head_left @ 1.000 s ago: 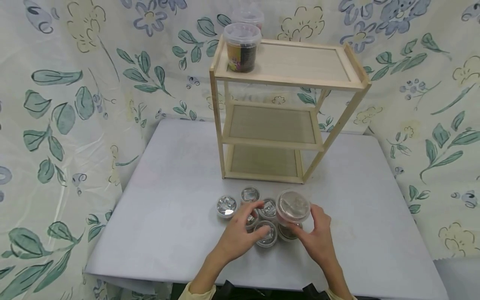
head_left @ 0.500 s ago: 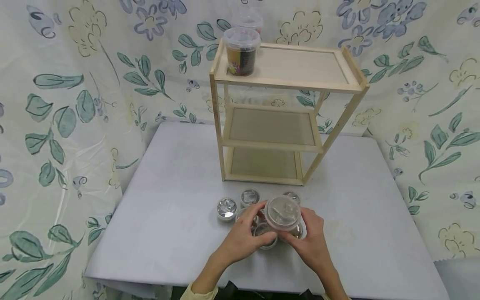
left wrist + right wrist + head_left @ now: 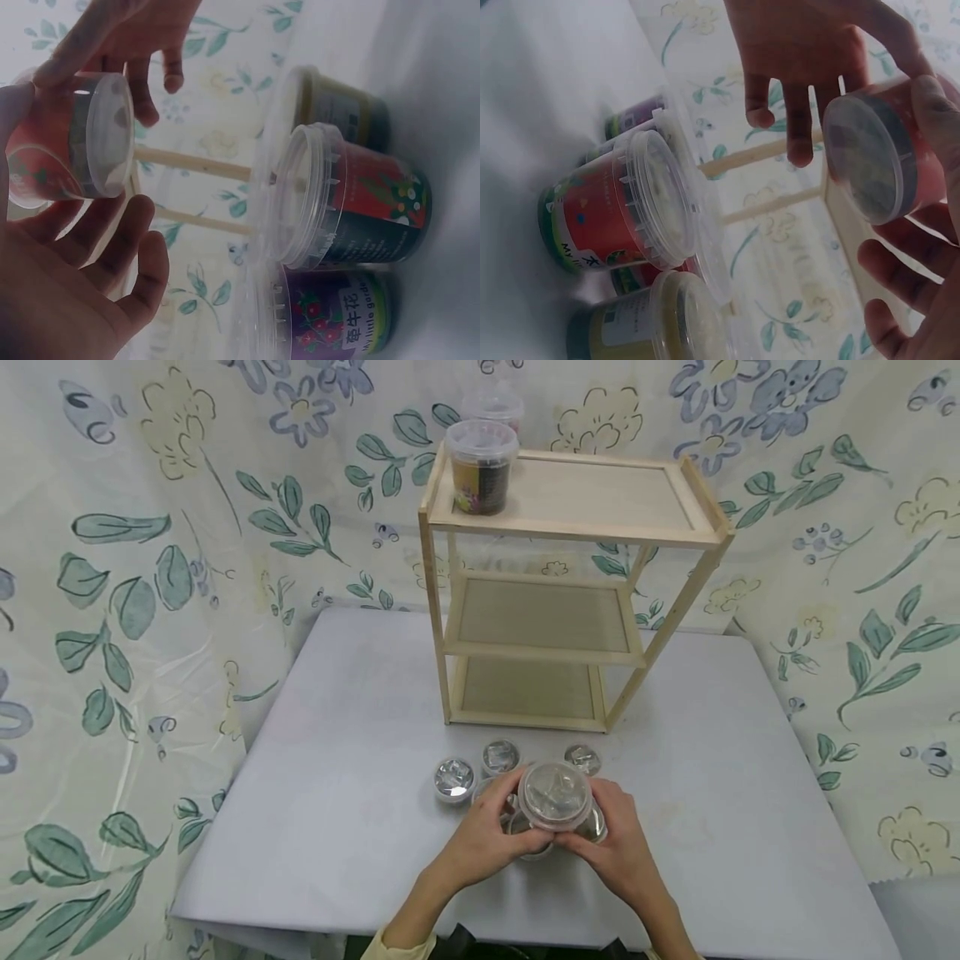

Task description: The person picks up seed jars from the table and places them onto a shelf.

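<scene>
Over the white tabletop (image 3: pixel 360 793), before the wooden shelf (image 3: pixel 547 617), a two-handed grip: left hand (image 3: pixel 487 831) and right hand (image 3: pixel 618 837) closed to tub width around a red-labelled tub (image 3: pixel 46 142), just shifted leftward from the right hand alone, so likely steadier. Beneath, standing tubs (image 3: pixel 379 206); silvery under clear lids, contents otherwise unclear.

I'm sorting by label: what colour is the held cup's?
The label is mostly red, clearest in the left wrist view.

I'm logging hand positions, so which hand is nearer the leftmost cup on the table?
Left. The left hand is to the right of the leftmost cup and closer to the person; the right hand is farther right, beyond the held cup.
</scene>
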A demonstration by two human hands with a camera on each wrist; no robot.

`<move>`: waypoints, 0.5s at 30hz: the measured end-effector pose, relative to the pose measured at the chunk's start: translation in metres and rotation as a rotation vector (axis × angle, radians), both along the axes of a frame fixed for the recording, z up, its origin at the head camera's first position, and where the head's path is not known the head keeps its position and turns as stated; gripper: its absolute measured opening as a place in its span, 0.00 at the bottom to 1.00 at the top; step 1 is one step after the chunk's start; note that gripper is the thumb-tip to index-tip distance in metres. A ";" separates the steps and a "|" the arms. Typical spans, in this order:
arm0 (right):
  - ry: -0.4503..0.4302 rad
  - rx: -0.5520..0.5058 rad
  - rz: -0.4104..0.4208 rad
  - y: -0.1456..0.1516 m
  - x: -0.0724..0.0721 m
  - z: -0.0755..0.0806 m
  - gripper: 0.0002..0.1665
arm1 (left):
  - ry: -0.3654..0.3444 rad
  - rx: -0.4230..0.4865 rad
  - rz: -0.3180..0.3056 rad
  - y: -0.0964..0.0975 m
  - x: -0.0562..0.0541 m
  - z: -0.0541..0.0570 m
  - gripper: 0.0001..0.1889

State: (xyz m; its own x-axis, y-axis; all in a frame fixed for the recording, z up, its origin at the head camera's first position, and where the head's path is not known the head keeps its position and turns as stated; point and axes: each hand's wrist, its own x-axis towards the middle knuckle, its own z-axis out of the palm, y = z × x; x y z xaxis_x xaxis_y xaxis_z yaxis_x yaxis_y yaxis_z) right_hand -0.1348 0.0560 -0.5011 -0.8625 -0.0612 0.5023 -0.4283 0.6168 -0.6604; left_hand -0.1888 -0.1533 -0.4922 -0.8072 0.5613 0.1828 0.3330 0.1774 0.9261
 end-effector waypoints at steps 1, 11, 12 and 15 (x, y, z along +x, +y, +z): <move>-0.005 0.002 0.000 0.000 0.000 0.000 0.40 | 0.007 0.002 -0.002 0.000 0.000 0.000 0.38; -0.100 -0.042 0.030 0.000 0.003 0.000 0.45 | 0.038 -0.013 0.027 0.001 0.000 0.002 0.38; -0.101 -0.043 0.031 0.000 0.004 0.000 0.45 | 0.042 -0.012 0.030 0.001 0.000 0.002 0.38; -0.097 -0.050 0.032 0.000 0.004 -0.001 0.45 | 0.048 -0.012 0.030 0.001 0.000 0.002 0.38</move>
State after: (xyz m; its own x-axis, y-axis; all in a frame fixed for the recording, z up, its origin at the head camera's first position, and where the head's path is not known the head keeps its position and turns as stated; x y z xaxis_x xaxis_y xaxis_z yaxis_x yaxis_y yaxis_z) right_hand -0.1305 0.0561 -0.5016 -0.9051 -0.0668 0.4199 -0.3803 0.5689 -0.7292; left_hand -0.1886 -0.1519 -0.4900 -0.8145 0.5390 0.2148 0.3710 0.1991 0.9070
